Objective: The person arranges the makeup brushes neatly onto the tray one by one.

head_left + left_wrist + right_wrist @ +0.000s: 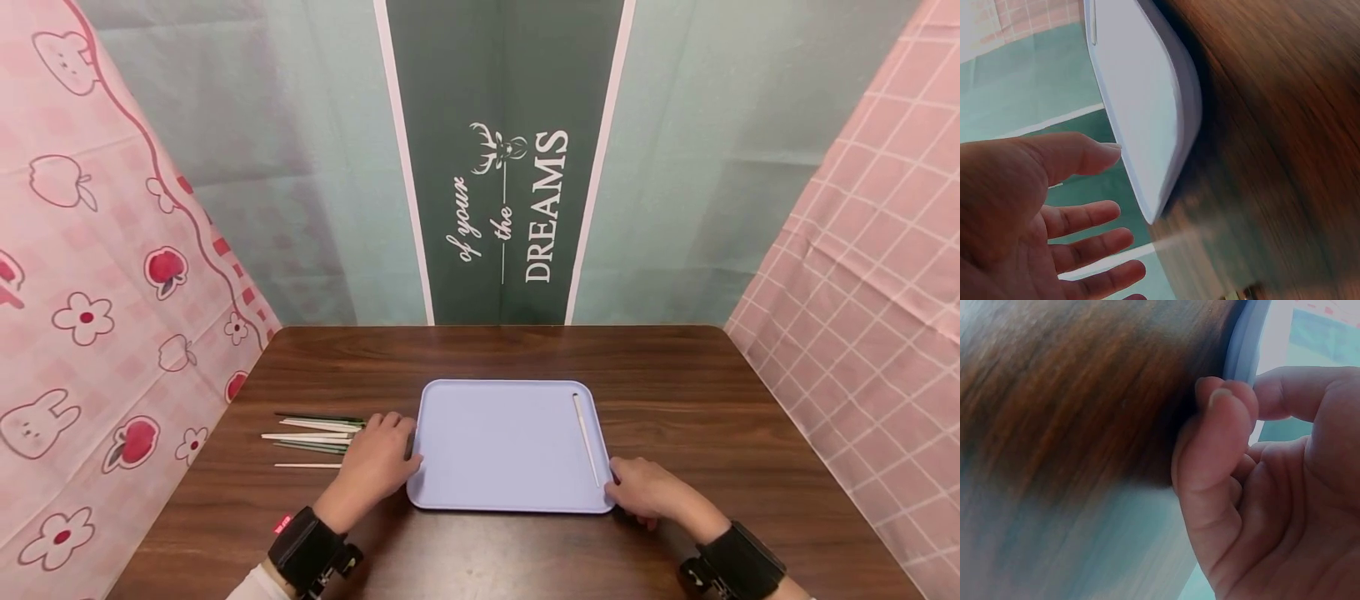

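Note:
A pale lavender tray [510, 450] lies on the wooden table. Along its right side rests a single white chopstick [587, 440] with a dark end. My right hand [641, 487] grips the tray's right rim near the front corner; in the right wrist view the curled fingers [1216, 437] and thumb come together at the tray edge [1246, 344]. At the opposite side, my left hand [378, 454] is beside the left rim, its thumb at the edge. The left wrist view shows the left fingers [1094, 247] spread and fairly straight. Several chopsticks [315, 436], white and dark green, lie left of this hand, partly hidden by it.
The brown wooden table [675, 400] reaches back to a green hanging cloth [330, 167] with white lettering in its dark middle strip. Pink patterned cloths hang at the left [90, 358] and right [870, 275]. Each wrist wears a black strap with a camera.

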`<action>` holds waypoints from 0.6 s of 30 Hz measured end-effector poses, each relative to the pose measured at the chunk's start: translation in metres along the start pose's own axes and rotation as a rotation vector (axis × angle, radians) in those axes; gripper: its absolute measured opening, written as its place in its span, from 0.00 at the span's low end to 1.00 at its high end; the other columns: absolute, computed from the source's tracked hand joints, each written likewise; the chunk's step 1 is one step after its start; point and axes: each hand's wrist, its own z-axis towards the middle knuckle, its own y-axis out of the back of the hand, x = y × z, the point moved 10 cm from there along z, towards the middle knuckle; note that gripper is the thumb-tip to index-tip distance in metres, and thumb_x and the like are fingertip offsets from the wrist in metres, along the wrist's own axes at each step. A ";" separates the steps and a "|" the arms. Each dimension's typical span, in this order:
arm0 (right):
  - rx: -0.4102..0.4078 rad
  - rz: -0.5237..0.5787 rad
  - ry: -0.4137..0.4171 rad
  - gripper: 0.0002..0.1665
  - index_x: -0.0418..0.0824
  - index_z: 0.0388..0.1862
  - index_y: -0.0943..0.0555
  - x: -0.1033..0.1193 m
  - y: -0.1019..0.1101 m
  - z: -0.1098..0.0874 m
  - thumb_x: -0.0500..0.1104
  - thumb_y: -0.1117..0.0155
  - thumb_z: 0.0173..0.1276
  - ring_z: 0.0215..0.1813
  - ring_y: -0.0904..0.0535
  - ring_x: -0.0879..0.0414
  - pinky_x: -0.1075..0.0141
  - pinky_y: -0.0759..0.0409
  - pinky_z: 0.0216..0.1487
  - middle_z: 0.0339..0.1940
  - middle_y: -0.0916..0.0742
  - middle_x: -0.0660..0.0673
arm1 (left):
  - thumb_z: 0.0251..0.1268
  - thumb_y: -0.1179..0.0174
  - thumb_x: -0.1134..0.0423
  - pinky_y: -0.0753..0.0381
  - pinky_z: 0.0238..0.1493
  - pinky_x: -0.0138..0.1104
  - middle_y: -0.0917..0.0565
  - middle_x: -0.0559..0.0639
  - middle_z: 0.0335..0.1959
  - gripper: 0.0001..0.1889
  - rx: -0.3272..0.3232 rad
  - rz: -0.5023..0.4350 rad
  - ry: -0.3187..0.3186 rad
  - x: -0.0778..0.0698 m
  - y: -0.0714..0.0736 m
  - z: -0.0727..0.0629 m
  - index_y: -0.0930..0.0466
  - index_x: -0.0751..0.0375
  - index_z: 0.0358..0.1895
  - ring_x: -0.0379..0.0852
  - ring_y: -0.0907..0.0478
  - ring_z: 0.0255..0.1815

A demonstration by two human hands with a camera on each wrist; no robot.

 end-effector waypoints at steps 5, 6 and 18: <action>-0.002 0.001 -0.001 0.09 0.41 0.30 0.28 -0.002 -0.001 0.001 0.40 0.39 0.69 0.16 0.24 0.53 0.63 0.23 0.16 0.19 0.22 0.44 | 0.57 0.26 0.54 0.20 0.48 0.54 0.17 0.60 0.48 0.25 0.009 -0.003 0.008 0.009 0.000 -0.004 0.17 0.64 0.54 0.59 0.23 0.50; -0.002 0.000 -0.002 0.09 0.41 0.30 0.28 -0.002 -0.001 0.001 0.40 0.39 0.69 0.16 0.24 0.53 0.63 0.23 0.16 0.19 0.22 0.44 | 0.57 0.26 0.53 0.20 0.49 0.55 0.17 0.60 0.49 0.25 0.010 -0.001 0.007 0.010 0.000 -0.005 0.17 0.64 0.54 0.59 0.23 0.51; 0.000 -0.001 0.001 0.09 0.41 0.30 0.28 -0.002 0.000 0.001 0.41 0.39 0.70 0.17 0.24 0.53 0.63 0.23 0.16 0.19 0.22 0.44 | 0.57 0.27 0.53 0.21 0.53 0.56 0.18 0.63 0.52 0.26 0.017 0.018 0.024 0.032 0.003 -0.018 0.19 0.66 0.55 0.64 0.23 0.57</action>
